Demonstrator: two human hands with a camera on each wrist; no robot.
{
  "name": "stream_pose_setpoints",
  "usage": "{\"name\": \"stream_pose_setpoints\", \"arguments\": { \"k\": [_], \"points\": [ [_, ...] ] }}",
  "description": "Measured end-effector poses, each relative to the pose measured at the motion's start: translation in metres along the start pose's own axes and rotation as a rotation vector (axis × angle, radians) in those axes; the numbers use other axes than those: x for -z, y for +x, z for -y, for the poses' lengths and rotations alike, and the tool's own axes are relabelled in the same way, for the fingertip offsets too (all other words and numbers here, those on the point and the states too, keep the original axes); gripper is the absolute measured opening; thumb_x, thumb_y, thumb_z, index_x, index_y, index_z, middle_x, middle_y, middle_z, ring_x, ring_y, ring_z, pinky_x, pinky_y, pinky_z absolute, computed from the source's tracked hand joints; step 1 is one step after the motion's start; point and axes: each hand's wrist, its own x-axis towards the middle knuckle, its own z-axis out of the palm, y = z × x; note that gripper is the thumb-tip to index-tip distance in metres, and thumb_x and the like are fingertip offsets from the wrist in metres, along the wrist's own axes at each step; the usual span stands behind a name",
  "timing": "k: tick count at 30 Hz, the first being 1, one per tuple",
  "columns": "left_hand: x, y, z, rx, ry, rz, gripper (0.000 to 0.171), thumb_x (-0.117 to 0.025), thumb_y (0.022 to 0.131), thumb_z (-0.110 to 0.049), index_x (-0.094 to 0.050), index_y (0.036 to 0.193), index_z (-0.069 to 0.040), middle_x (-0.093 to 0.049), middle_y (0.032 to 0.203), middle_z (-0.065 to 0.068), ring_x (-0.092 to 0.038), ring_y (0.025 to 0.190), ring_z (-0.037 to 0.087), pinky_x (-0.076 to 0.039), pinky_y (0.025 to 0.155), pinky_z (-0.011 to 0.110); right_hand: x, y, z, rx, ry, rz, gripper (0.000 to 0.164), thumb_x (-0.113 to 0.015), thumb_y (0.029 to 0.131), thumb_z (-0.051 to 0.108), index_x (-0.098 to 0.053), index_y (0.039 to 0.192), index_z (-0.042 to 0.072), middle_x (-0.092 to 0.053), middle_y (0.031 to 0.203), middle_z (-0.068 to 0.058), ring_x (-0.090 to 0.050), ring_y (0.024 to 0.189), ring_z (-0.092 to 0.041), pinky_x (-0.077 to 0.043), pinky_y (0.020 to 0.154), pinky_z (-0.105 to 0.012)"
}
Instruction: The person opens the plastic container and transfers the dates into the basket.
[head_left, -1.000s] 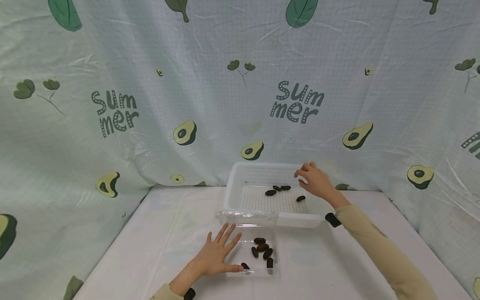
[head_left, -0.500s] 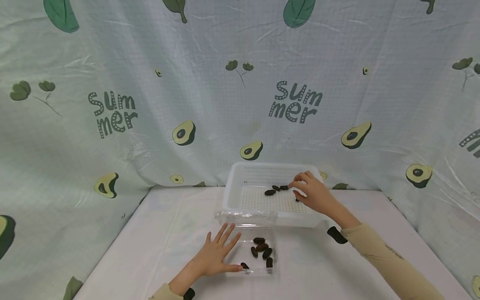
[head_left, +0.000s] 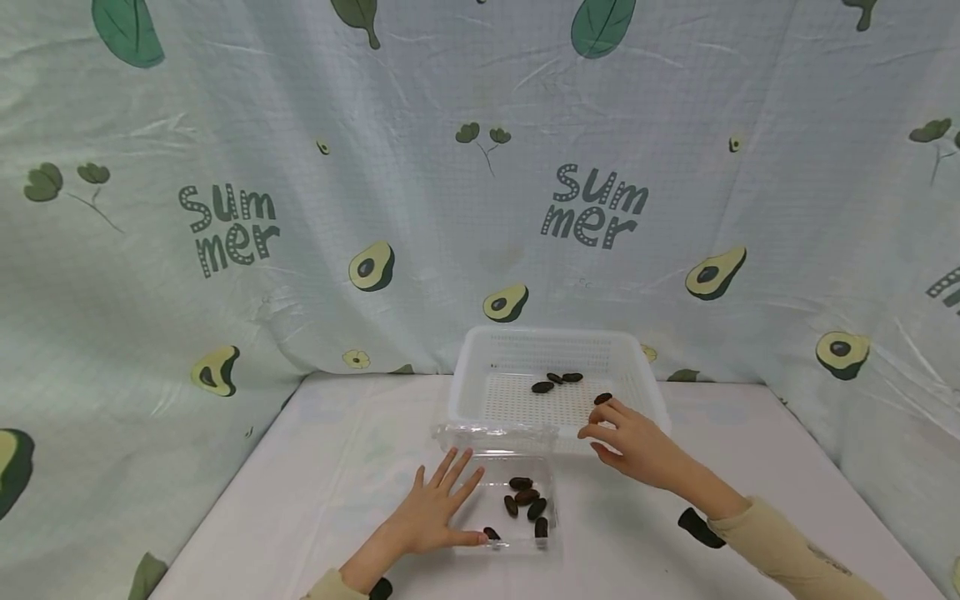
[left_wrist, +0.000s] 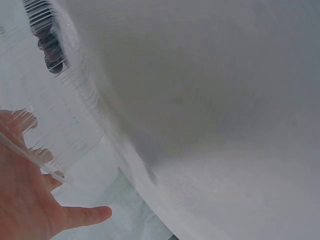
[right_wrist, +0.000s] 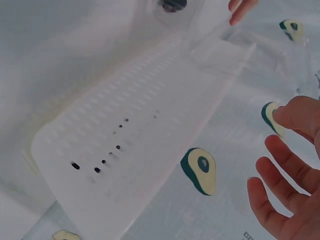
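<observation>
Lower centre: left hand (head_left: 429,510), fingers spread, at clear box (head_left: 486,502) edge. Centre right: right hand (head_left: 636,448), fingers loose, released — near basket (head_left: 474,379) rim; table (head_left: 622,537) stretches below.

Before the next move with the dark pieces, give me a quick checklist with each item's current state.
1. Clear box open: ok; its lid is back on the far side.
2. Lid clear of the white basket: cannot tell; they overlap in the head view.
3. Left hand steadying the box: cannot tell; spread at its left side, pressure unclear.
4. Right hand free: ok; nothing shows in it.
5. Dark pieces available in the basket: ok; four visible.
</observation>
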Motion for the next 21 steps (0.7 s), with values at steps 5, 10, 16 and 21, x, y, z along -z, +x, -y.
{"name": "stream_pose_setpoints", "arguments": {
  "k": [5,10,16,21],
  "points": [
    [-0.001,0.000,0.000,0.003,-0.003,0.003,0.087,-0.044,0.076,-0.069,-0.022,0.143,-0.017,-0.009,0.151,0.012,-0.008,0.137,0.036,-0.026,0.089,0.070,-0.003,-0.010,0.014,0.009,0.042,0.051,0.036,-0.075,0.065,0.004,-0.060,0.093,0.020,-0.051,0.087,0.005,-0.045,0.076,-0.007,-0.041,0.061,-0.017],
    [-0.001,0.001,0.000,0.008,-0.006,0.004,0.088,-0.044,0.076,-0.069,-0.022,0.143,-0.017,-0.009,0.151,0.011,-0.008,0.137,0.036,-0.025,0.090,0.069,-0.007,-0.013,0.027,0.017,0.082,0.106,0.039,-0.076,0.064,0.004,-0.059,0.094,0.021,-0.051,0.087,0.007,-0.044,0.076,-0.005,-0.040,0.061,-0.013],
    [-0.002,0.001,-0.001,0.014,-0.008,0.014,0.088,-0.043,0.076,-0.070,-0.022,0.143,-0.017,-0.008,0.151,0.011,-0.008,0.138,0.036,-0.025,0.090,0.069,-0.016,-0.011,0.043,0.043,0.088,0.164,0.033,-0.075,0.068,0.009,-0.058,0.093,0.023,-0.053,0.088,0.009,-0.045,0.075,-0.003,-0.038,0.061,-0.010],
    [-0.001,0.000,-0.001,0.017,-0.009,0.020,0.089,-0.042,0.076,-0.071,-0.021,0.143,-0.017,-0.007,0.151,0.011,-0.007,0.138,0.035,-0.024,0.090,0.069,-0.027,-0.008,0.053,0.090,0.082,0.177,0.032,-0.075,0.068,0.012,-0.060,0.093,0.023,-0.054,0.088,0.009,-0.048,0.075,-0.003,-0.039,0.061,-0.011]
  ]
}}
